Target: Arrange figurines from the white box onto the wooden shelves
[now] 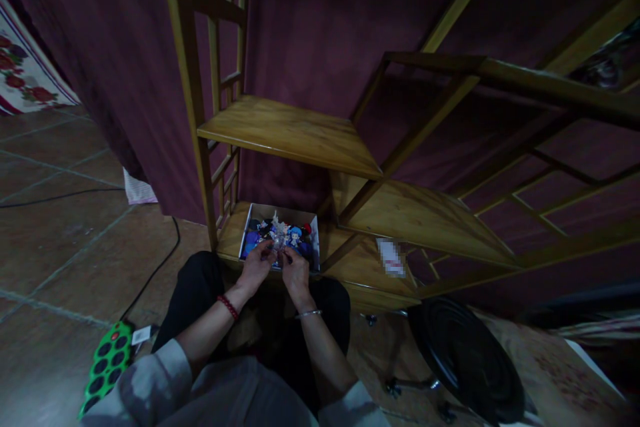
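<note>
A white open box [315, 240] stands on the lowest wooden shelf, filled with small colourful figurines, among them a blue-haired figurine [296, 233]. Over its front edge, my left hand [258, 263] and my right hand [296, 268] come together with bent fingers. Between their fingertips is a small clear, glittery piece [277, 240], too fine to make out its kind. Both hands pinch at it, thumbs and fingers drawn close. A red bead bracelet [228, 307] circles the left wrist, and a silver bangle [308, 313] the right.
A wooden shelf board [290, 133] juts out above the box, with slanted posts to the right. A paper card [391, 257] lies on the lower shelf. A black round stool [467, 360] stands at right; a green power strip [107, 363] with a cable lies on the floor at left.
</note>
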Demonstrator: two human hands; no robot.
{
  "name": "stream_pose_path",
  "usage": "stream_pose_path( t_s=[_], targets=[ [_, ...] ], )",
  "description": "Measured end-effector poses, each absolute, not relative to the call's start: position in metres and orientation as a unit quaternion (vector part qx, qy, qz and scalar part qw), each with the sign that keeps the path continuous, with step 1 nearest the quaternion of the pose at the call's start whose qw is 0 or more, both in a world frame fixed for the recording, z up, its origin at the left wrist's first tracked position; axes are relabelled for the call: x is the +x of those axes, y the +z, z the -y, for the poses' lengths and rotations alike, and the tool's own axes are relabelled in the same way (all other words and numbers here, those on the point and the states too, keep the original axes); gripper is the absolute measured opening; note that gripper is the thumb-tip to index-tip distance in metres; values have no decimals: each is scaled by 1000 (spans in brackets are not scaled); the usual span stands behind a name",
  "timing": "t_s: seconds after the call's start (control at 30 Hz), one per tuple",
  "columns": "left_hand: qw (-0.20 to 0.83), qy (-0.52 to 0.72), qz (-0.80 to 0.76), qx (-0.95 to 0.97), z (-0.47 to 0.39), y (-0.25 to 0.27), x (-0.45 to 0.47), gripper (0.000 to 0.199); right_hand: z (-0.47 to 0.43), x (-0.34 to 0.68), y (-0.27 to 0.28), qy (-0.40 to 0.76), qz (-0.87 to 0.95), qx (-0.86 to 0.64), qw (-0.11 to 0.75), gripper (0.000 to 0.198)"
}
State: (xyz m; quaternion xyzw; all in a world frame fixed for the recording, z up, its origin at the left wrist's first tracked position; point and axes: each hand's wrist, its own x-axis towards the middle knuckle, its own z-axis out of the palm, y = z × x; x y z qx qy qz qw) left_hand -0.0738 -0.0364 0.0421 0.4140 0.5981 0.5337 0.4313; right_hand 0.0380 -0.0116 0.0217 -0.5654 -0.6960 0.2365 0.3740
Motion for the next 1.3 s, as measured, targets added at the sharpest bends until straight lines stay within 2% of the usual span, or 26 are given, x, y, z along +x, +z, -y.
stream_pose_path(
  t_s=[0.37,0.77,1.03,1.3],
  targets=[
    [451,541,-577,413,32,43,-65,40,12,38,30,213,689,-587,368,25],
    [401,549,-584,443,27,40,-69,31,3,42,27,226,678,-580,391,26],
    [332,555,-603,466,26,40,-72,27,1,42,22,293,661,-557,409,25],
    [396,577,-566,435,26,38,-72,21,0,46,18,433,609,-518,417,23]
  ],
)
